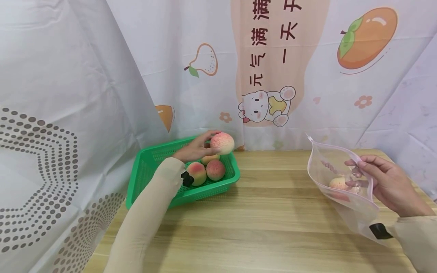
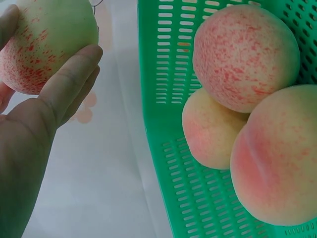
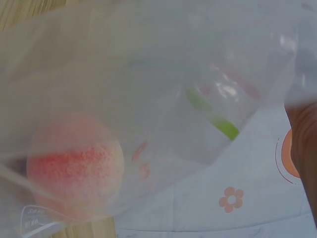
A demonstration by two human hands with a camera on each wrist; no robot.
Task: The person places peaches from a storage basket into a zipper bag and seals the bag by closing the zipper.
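My left hand (image 1: 196, 148) grips a pink and cream peach (image 1: 222, 143) above the right end of a green plastic basket (image 1: 143, 176). Its fingers wrap the sides of that peach (image 2: 54, 42) in the left wrist view. Below it, inside the basket, lie several more peaches (image 1: 216, 169). Over on the right, my right hand (image 1: 392, 182) pinches the rim of a clear zip bag (image 1: 355, 212), whose mouth stands wide. A peach (image 3: 74, 168) shows through the bag's film in the right wrist view.
The basket stands at the back left of a wooden table (image 1: 259, 227), close to a printed curtain (image 1: 211, 94). Another patterned cloth (image 1: 95, 113) hangs along the left side. A small zip slider (image 1: 310, 138) sticks up at the bag's left corner.
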